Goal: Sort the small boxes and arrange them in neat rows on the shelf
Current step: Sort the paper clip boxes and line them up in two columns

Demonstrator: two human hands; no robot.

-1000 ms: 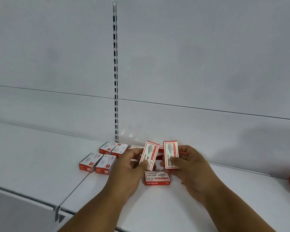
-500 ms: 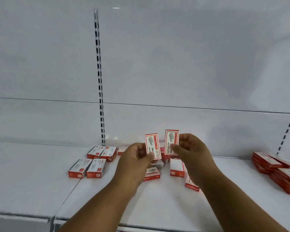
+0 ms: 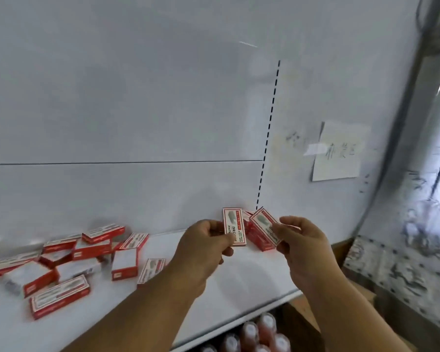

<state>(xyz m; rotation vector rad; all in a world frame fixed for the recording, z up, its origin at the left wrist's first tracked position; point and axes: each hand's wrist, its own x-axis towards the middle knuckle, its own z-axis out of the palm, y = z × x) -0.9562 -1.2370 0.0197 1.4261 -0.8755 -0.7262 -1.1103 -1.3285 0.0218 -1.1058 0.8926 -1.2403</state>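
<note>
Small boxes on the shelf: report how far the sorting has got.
Done: no finished row shows here; some boxes sit at the back by the slotted upright, partly hidden. In hand: the left hand holds one box upright, the right hand holds a tilted box. Left: the jumbled heap on the shelf is unsorted.

Boxes (image 3: 61, 260) scattered on shelf (image 3: 252, 275), leftward

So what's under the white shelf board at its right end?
Below the white shelf board, blurred white-capped reddish bottles show. How many, and what they stand on, is hidden by the board and the forearms.
</note>
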